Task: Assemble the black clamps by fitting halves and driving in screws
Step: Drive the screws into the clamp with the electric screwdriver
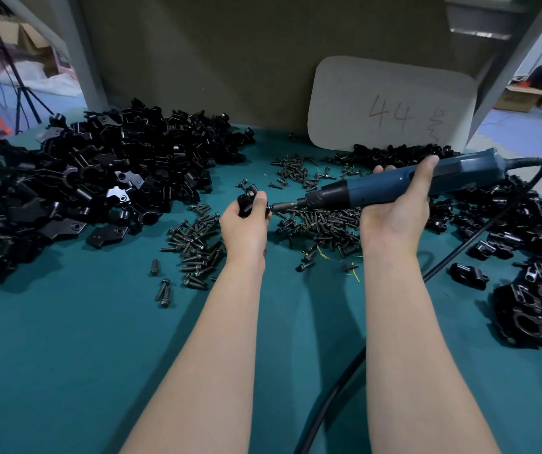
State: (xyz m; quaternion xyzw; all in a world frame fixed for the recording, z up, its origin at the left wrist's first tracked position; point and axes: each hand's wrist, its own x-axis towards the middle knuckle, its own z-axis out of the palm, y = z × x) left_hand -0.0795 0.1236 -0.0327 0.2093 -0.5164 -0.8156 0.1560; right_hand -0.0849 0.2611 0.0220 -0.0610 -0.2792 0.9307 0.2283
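My left hand (pixel 245 221) grips a small black clamp (pixel 246 199) above the green table, with a screw sticking out of the clamp's top. My right hand (pixel 397 208) holds a blue electric screwdriver (pixel 404 181) lying nearly level. Its bit (pixel 284 206) points left and meets the clamp at my left fingertips. A large heap of loose black clamp halves (pixel 92 181) lies to the left. Dark screws (pixel 315 221) are scattered across the middle, under and between my hands.
Assembled black clamps (pixel 532 250) are piled at the right. The screwdriver's black cable (pixel 466 247) runs down across the green table (pixel 66 355) toward me. A grey card marked 44 (pixel 391 103) leans on the back panel. A person sits far off at the right.
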